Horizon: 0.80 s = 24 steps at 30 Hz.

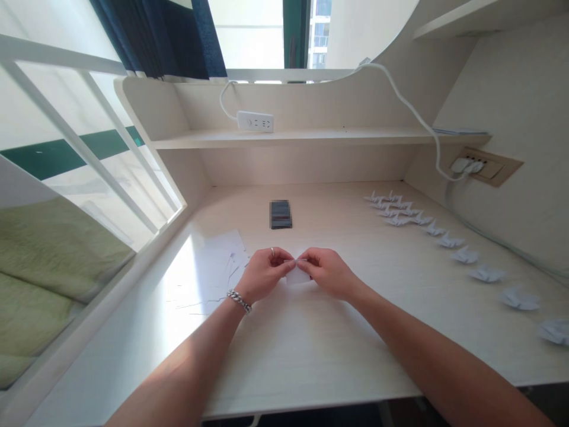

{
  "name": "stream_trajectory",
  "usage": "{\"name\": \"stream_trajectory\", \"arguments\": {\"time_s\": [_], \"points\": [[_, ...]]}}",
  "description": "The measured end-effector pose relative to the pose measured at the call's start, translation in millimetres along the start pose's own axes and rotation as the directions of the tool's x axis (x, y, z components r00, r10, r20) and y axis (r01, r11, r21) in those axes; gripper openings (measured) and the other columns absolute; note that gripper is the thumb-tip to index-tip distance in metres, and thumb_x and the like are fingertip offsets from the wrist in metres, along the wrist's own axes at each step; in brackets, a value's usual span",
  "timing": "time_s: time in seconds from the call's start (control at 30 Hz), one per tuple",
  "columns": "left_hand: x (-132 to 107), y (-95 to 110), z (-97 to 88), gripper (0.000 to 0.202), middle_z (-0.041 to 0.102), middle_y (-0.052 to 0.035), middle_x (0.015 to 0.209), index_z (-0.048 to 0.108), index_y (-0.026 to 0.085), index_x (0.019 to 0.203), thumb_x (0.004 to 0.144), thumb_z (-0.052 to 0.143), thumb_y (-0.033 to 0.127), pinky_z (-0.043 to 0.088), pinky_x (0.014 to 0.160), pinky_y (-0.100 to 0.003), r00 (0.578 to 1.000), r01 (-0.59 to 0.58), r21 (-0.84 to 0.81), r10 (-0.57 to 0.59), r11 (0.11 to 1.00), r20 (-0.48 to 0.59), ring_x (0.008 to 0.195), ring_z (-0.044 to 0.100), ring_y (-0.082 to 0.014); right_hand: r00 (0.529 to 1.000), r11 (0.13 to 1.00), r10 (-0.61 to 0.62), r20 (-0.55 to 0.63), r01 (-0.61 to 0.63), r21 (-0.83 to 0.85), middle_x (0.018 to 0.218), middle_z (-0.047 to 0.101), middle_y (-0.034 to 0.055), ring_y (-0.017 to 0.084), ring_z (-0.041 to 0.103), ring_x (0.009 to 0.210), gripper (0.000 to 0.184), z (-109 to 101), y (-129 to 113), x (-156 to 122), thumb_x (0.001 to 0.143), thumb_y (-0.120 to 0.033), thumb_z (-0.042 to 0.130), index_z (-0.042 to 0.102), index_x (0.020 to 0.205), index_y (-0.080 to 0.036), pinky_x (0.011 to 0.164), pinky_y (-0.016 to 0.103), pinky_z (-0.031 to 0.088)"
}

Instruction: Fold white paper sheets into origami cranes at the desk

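Observation:
A small white sheet of paper [297,276] is held just above the desk, its upper edge pinched between the fingertips of both hands. My left hand [265,273], with a ring and a chain bracelet [239,300] on the wrist, is closed on the paper's left side. From the other side my right hand [331,274] pinches it, thumb against forefinger. The two thumbs nearly meet at the top of the paper. Fingers cover part of the sheet, so I cannot tell how it is folded there.
Folded white paper cranes [448,241] run in a line along the right side of the desk [284,356]. Loose white paper sheets [217,255] lie at the left. A dark flat phone-like object [280,214] lies beyond my hands. A power strip [255,121] sits on the shelf.

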State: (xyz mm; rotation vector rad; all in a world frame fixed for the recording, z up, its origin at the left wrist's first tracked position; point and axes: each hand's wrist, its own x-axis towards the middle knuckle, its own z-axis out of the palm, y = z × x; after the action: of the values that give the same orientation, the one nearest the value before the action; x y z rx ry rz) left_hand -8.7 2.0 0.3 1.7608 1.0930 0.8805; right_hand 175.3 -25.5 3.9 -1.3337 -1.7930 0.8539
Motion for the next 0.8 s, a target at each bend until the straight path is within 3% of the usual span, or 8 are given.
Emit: {"name": "stream_trajectory", "arguments": {"time_s": [0.17, 0.33, 0.4, 0.6, 0.8], "points": [[2.5, 4.7, -5.8, 0.018, 0.066, -0.0022, 0.063, 0.070, 0.016, 0.075, 0.073, 0.070, 0.034, 0.045, 0.057, -0.025, 0.999, 0.033, -0.046, -0.033, 0.998, 0.010, 0.058, 0.059, -0.0140, 0.997, 0.997, -0.030, 0.067, 0.034, -0.070, 0.063, 0.064, 0.0010, 0.014, 0.055, 0.060, 0.017, -3.2, -4.9, 12.3, 0.082, -0.029, 0.059, 0.071, 0.074, -0.019, 0.058, 0.026, 0.039], [10.6, 9.4, -7.1, 0.019, 0.064, -0.0021, 0.057, 0.070, 0.015, 0.073, 0.071, 0.071, 0.034, 0.046, 0.055, -0.026, 0.997, 0.058, 0.001, -0.058, 0.998, 0.041, 0.055, 0.058, -0.0144, 0.995, 0.934, 0.096, -0.010, -0.086, 0.346, 0.064, 0.064, 0.0009, 0.014, 0.056, 0.057, 0.021, 4.6, 11.7, 13.1, 0.076, -0.037, 0.066, 0.067, 0.076, -0.016, 0.056, 0.027, 0.045], [13.6, 7.1, -5.6, 0.018, 0.063, -0.0020, 0.057, 0.070, 0.015, 0.073, 0.072, 0.070, 0.033, 0.046, 0.055, -0.026, 0.997, 0.053, 0.039, -0.056, 0.998, 0.062, 0.055, 0.059, -0.0146, 0.991, 0.910, 0.134, -0.012, -0.118, 0.398, 0.063, 0.062, 0.0004, 0.013, 0.056, 0.057, 0.023, 7.3, 18.0, 10.8, 0.076, -0.039, 0.066, 0.066, 0.073, -0.016, 0.057, 0.027, 0.047], [7.5, -3.0, -0.9, 0.018, 0.065, -0.0027, 0.062, 0.069, 0.013, 0.076, 0.073, 0.068, 0.031, 0.046, 0.057, -0.025, 0.998, 0.060, 0.007, -0.060, 0.998, 0.027, 0.058, 0.060, -0.0139, 0.995, 0.953, 0.089, -0.054, -0.069, 0.296, 0.063, 0.060, 0.0007, 0.013, 0.055, 0.059, 0.026, 11.3, 24.0, 5.9, 0.084, -0.039, 0.057, 0.067, 0.075, -0.016, 0.058, 0.026, 0.047], [-4.0, 5.7, -3.4, 0.016, 0.064, -0.0017, 0.061, 0.069, 0.013, 0.075, 0.073, 0.069, 0.029, 0.047, 0.057, -0.025, 0.996, 0.080, -0.028, -0.079, 0.996, 0.030, 0.058, 0.059, -0.0133, 0.997, 0.955, 0.057, -0.059, -0.037, 0.295, 0.066, 0.064, 0.0015, 0.015, 0.057, 0.060, 0.018, 12.6, 15.9, 2.3, 0.080, -0.035, 0.063, 0.067, 0.077, -0.017, 0.059, 0.028, 0.047]]}}
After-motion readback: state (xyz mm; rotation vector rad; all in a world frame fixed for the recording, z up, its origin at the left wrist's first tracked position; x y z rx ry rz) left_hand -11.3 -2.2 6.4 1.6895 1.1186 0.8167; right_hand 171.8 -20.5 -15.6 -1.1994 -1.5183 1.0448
